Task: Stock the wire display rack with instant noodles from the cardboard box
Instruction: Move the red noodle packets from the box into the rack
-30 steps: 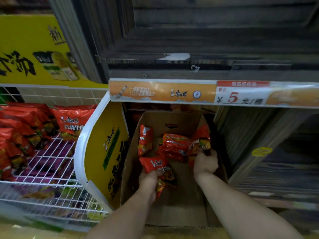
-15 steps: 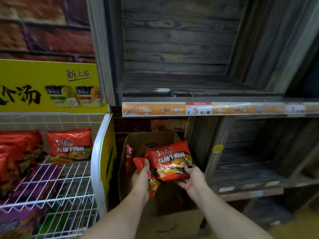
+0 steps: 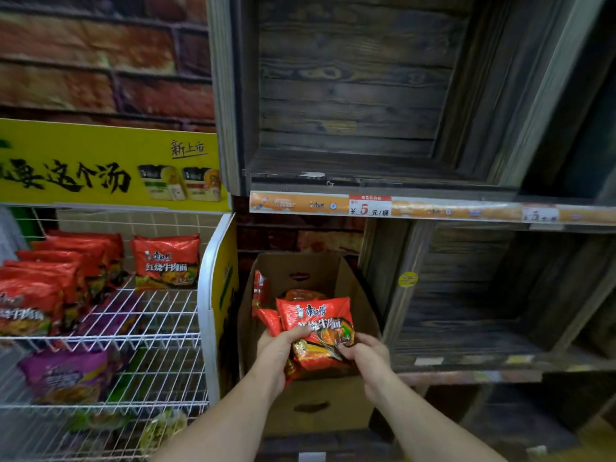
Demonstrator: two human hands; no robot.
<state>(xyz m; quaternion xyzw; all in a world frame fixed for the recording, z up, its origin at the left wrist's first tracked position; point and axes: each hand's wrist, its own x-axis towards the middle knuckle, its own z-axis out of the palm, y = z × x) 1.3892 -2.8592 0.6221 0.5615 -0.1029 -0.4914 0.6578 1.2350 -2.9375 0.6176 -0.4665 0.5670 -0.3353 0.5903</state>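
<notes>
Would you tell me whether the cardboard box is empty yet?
Not empty: inside the cardboard box, a red packet leans against its left wall.

- Two hands: the left hand (image 3: 276,353) and the right hand (image 3: 368,358).
- Two red noodle packs (image 3: 316,323) in the hands.
- One cardboard box (image 3: 345,411) under the hands.
- One wire rack (image 3: 160,315) left of the hands.
- Two price tags (image 3: 370,206) above the hands.

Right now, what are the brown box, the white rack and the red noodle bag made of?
The brown box looks like cardboard, matte, with a cut handle slot. The white rack is probably coated metal wire, thin crossed bars. The red noodle bag is likely thin plastic film, shiny and crinkled.
</notes>
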